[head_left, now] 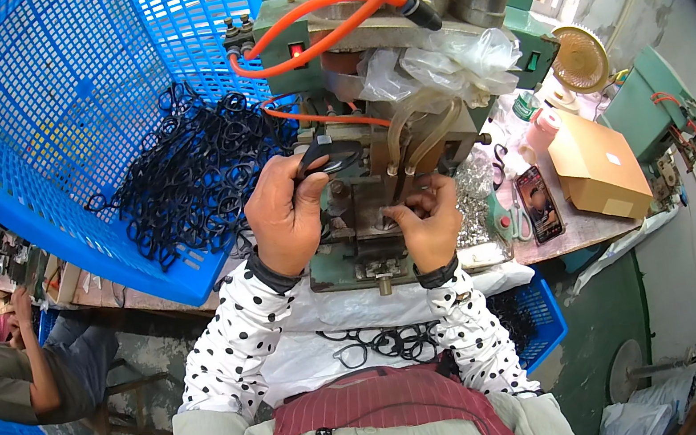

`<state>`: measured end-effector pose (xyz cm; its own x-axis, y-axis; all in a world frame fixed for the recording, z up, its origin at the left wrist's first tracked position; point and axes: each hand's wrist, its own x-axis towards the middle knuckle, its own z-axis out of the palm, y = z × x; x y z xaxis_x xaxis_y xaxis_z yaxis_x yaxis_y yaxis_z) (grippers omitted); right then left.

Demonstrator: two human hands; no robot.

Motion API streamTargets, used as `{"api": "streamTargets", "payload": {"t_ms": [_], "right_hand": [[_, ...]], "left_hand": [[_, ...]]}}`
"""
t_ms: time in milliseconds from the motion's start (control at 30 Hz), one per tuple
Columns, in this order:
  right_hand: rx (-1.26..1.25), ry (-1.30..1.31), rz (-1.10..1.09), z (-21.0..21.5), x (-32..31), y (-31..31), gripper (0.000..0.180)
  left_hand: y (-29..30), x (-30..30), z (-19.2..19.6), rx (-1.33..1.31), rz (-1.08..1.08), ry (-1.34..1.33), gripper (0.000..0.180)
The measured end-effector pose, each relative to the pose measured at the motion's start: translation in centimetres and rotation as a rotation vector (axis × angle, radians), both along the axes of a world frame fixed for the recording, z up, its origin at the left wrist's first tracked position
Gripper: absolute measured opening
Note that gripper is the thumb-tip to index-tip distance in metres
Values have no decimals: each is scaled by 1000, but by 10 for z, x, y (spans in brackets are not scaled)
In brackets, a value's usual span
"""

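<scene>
My left hand (284, 213) is closed on a black looped plastic piece that looks like an eyeglass frame (339, 156), raised at the left of the press's work area. My right hand (430, 221) has its thumb and forefinger pinched low over the metal fixture (370, 205) of the green bench press. Whatever sits between those fingertips is too small to make out. Two clear tubes (421, 136) hang down just above the fixture. Right of my right hand lies a heap of small shiny metal parts (477, 207).
A big blue basket (83, 248) at left holds many black frames (188, 169). Orange hoses (339, 34) loop before the press cylinders. Scissors (518, 222), a phone (539, 202) and a cardboard box (597, 167) sit at right. More frames (385, 344) lie near my lap. Another person (19, 366) sits far left.
</scene>
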<state>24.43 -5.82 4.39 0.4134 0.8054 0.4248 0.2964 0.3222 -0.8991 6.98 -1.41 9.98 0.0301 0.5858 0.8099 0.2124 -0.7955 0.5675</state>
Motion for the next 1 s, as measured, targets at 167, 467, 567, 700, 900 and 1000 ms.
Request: {"api": "streamTargets", "payload": {"t_ms": [167,467,567,700,900,1000], "right_hand": [[142,219,-1,-18,-8,5,45],[159,-12,-37,-22,16,5,53],[99,-132,-307,-39,74,9,40],[-274,-355,-463,-83,157,-3,28],[-123,-719,-503,-73,156,-30,16],[-432,-741,-307,-90,153,-28,18]], "left_hand": [[-1,-1,0,-14,5,17,19],[-44,18,-55,406,-326,355,46],[-43,33,-68,394,-430,421,40],[-41,33,-67,415,-408,500,38],[-35,30,-75,368,-419,500,40],[-35,27,-72,354,-437,511,38]]}}
